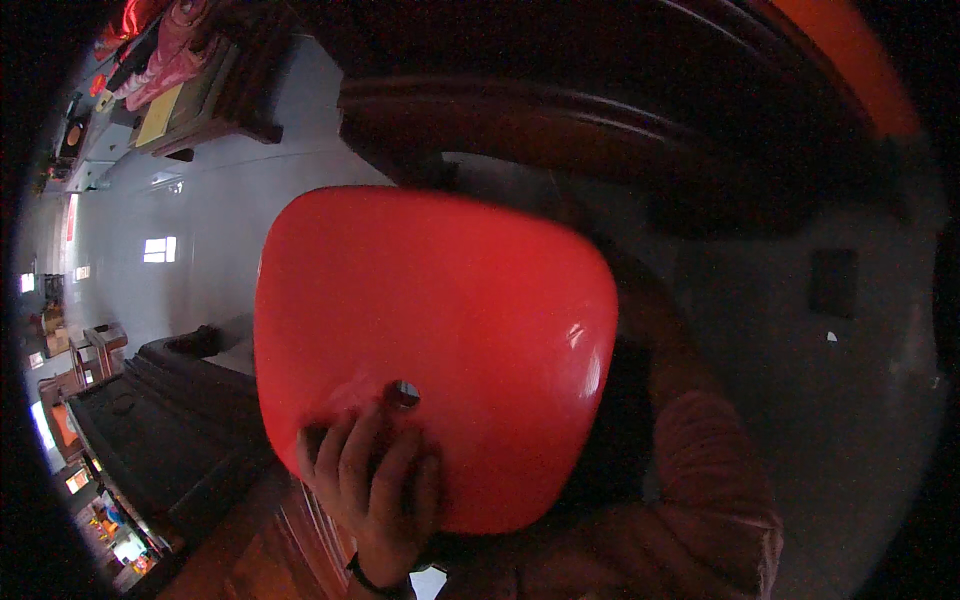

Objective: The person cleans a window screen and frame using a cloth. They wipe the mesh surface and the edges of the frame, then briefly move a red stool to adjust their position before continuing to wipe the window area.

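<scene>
A glossy red plastic panel [450, 300], rounded at its corners like a stool seat, fills the middle of the view. A small round hole [405, 394] goes through it, and something pale shows in the opening. My left hand [375, 480] lies on the panel's lower left part, fingers apart and bent, the fingertips just below the hole. A dark band circles that wrist. At the right, my right forearm [667, 360] in a pushed-up sleeve [705, 457] reaches up behind the panel's edge. My right hand is hidden, so its hold cannot be seen.
Dark wooden furniture [510, 105] runs across the top. A dark padded seat [172, 435] stands at the lower left, beside reddish wood [255, 540]. Pale shiny floor [217, 210] reaches left toward a bench with pink cloth [165, 60]. The right side is dim.
</scene>
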